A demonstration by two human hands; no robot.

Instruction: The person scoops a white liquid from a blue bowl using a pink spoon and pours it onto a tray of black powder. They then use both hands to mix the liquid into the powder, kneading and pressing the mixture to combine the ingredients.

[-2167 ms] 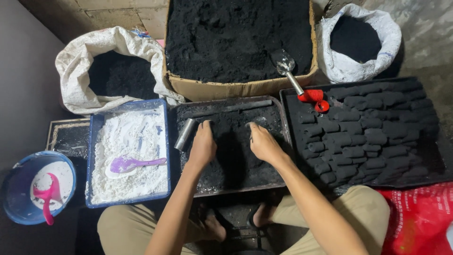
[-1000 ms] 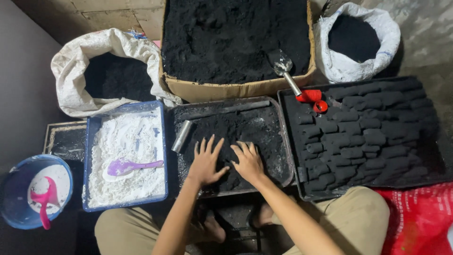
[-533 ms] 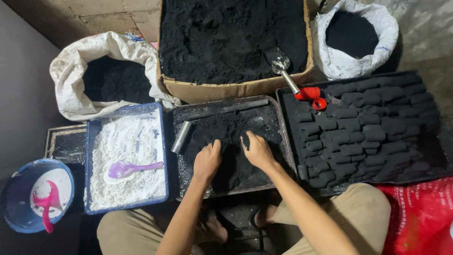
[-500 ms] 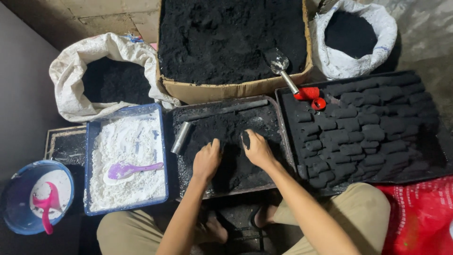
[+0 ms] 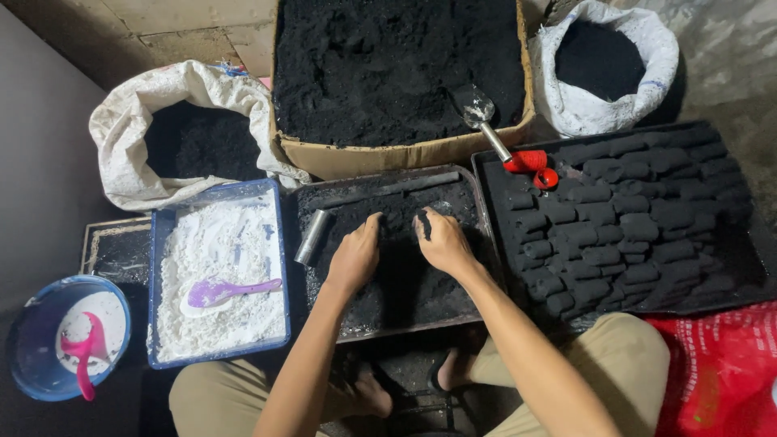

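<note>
Two hands of yours work low over the floor in the head view, where you sit against a bare concrete wall with trays and sacks packed close around your knees. A cardboard box (image 5: 380, 154) heaped with black powder stands at the far side, a metal scoop (image 5: 483, 113) with a red handle resting on its front edge. A white sack (image 5: 190, 89) sits to its left and another white sack (image 5: 639, 40) to its right, both dark inside. Near your left knee a blue tray (image 5: 279, 243) holds white powder and a purple spoon (image 5: 227, 288); beyond it is a blue bowl (image 5: 32, 324).

The dark tray (image 5: 486, 235) in front of you carries loose, matte black powder (image 5: 396, 283), piled towards its middle. Your left hand (image 5: 354, 257) lies on the pile with its grip narrow, fingers curled into the powder. Your right hand (image 5: 441, 243) is cupped likewise, fingertips buried. A short metal tube (image 5: 313, 238) lies just left of your left hand. The black tray (image 5: 494, 174) on your right is stacked with pressed black blocks (image 5: 623, 226).
</note>
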